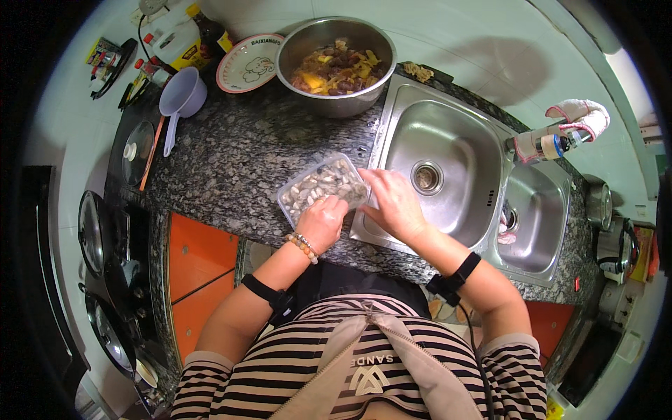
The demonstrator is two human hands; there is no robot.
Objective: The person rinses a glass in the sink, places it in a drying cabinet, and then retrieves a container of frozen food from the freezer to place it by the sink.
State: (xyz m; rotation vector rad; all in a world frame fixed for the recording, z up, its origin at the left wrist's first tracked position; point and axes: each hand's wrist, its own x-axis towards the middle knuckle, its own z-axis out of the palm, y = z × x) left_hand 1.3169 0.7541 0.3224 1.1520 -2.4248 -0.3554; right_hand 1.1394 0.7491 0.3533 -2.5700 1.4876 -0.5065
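Observation:
A clear plastic food container (286,203) sits on the granite counter beside the sink, tilted in line to me. It is filled with small pale and grey pieces of food (328,181), too fine to identify surely. My right hand (394,202) grips the container's right edge, thumb on the near side and fingers at the far corner. At the near rim, my left hand (321,223) is bent over the food with curled fingers. Its fingertips are hidden, so whether they pinch anything does not show. A beaded bracelet (302,245) circles my left wrist.
Behind the container stands a steel bowl (336,102) of mixed food, beside a patterned plate (247,65). A double steel sink (446,147) with a cloth-wrapped faucet (538,144) lies right. Leftward are a lilac dipper (184,94), a glass lid (137,155) and a stove (128,262).

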